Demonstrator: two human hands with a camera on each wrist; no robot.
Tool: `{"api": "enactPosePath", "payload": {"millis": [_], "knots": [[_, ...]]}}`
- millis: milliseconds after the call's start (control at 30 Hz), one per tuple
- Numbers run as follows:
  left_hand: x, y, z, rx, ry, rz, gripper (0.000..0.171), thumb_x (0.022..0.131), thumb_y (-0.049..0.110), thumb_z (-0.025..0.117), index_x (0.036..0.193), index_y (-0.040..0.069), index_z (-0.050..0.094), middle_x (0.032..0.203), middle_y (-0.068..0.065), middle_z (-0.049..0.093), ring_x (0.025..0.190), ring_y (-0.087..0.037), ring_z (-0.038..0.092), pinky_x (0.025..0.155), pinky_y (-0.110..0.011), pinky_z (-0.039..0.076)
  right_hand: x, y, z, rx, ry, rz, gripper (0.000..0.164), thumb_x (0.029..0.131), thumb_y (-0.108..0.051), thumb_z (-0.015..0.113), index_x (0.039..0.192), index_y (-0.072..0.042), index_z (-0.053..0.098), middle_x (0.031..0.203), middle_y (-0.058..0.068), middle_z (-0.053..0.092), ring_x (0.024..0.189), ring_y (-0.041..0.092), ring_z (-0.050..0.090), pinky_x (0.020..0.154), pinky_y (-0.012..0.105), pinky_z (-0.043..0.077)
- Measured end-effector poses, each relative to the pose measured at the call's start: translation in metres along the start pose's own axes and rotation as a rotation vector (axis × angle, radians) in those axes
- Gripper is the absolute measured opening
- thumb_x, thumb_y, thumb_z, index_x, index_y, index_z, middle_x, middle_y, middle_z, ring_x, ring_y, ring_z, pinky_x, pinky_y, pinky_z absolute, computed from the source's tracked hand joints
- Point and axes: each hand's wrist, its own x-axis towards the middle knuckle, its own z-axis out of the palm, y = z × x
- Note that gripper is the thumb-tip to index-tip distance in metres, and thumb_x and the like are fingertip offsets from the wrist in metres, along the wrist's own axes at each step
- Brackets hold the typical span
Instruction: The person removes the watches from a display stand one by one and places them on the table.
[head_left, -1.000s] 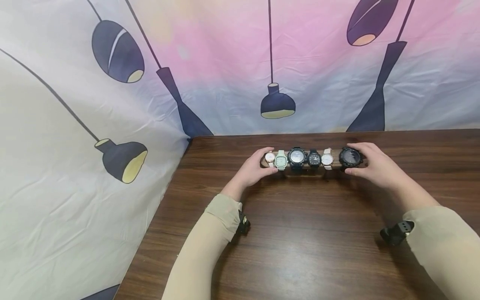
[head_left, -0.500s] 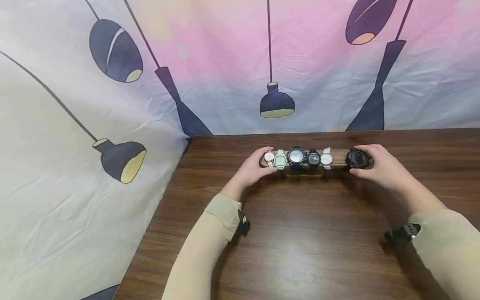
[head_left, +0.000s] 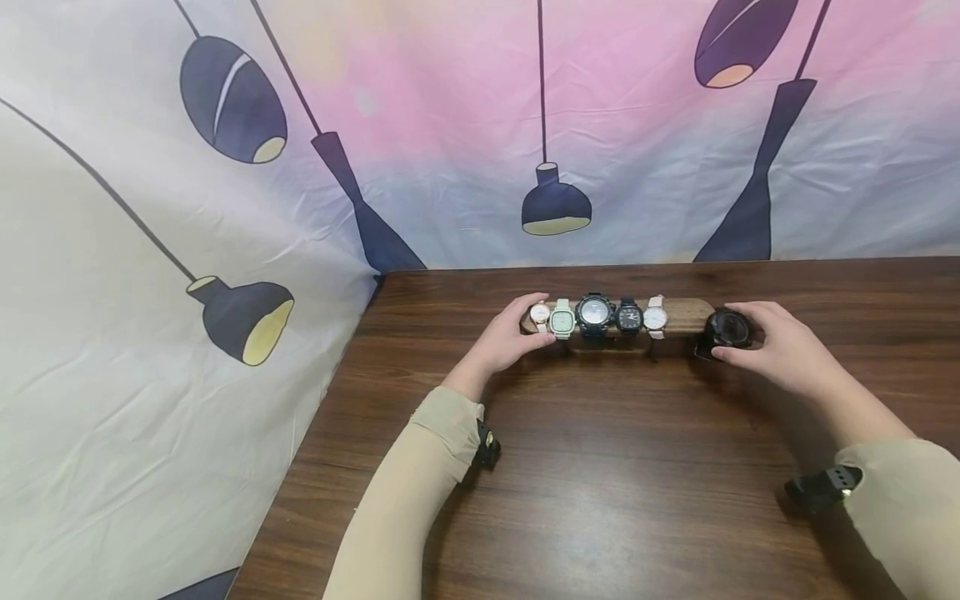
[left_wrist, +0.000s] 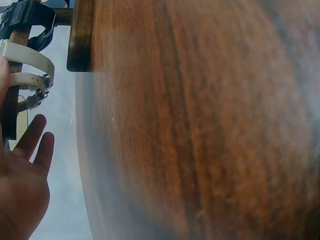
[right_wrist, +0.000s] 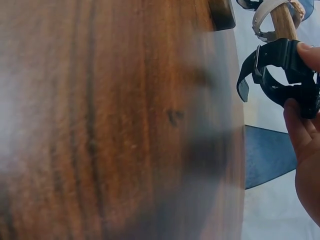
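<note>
A wooden watch stand [head_left: 688,317] with a rounded bar stands near the back of the table. My left hand [head_left: 504,337] holds its left end between thumb and fingers, beside a small white-strapped watch [head_left: 540,313]. Two of its fingers stretch out below the bar in the left wrist view. My right hand [head_left: 783,350] pinches a chunky black watch [head_left: 729,328] at the bar's right end. In the right wrist view its buckled strap [right_wrist: 277,52] forms a loop, right by the bar's end [right_wrist: 284,22].
Along the bar sit a mint-green watch [head_left: 562,322], a large black watch [head_left: 595,312], a square black watch [head_left: 628,317] and a white-strapped watch [head_left: 655,318]. A cloth printed with lamps [head_left: 557,204] hangs behind the dark wooden table [head_left: 585,500].
My right hand has moved the chunky black watch rightward along the bar to its end and slightly nearer me, baring the wood there. The left hand has stayed at the left end.
</note>
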Motion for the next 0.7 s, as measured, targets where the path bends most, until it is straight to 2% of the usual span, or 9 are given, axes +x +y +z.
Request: {"api": "enactPosePath", "payload": {"millis": [200,467,700], "knots": [[0.001,-0.001,0.001,0.007,-0.001,0.007,0.066,0.086,0.034,0.069,0.143,0.021,0.038,0.143,-0.001,0.039,0.125,-0.016,0.041,0.1,-0.036,0.035,-0.008,0.006,0.001,0.027,0.011,-0.017,0.072,0.079,-0.033,0.075,0.132,0.005,0.045,0.128,0.028,0.042,0.116,0.046,0.039,0.088,0.06,0.029],[0.0,0.001,0.0,-0.001,-0.002,0.004,0.068,0.085,0.034,0.07,0.143,0.022,0.038,0.143,-0.001,0.038,0.123,-0.016,0.042,0.099,-0.035,0.036,-0.021,0.011,0.005,0.047,-0.013,0.032,0.069,0.081,-0.035,0.074,0.134,0.0,0.045,0.132,0.024,0.041,0.119,0.047,0.037,0.088,0.06,0.028],[0.001,-0.001,0.0,-0.006,-0.001,-0.007,0.067,0.084,0.035,0.07,0.143,0.023,0.039,0.142,0.0,0.039,0.121,-0.016,0.044,0.098,-0.035,0.036,-0.028,0.015,0.012,0.078,-0.022,0.013,0.069,0.081,-0.031,0.074,0.135,0.001,0.045,0.131,0.023,0.042,0.118,0.047,0.038,0.087,0.061,0.029]]}}
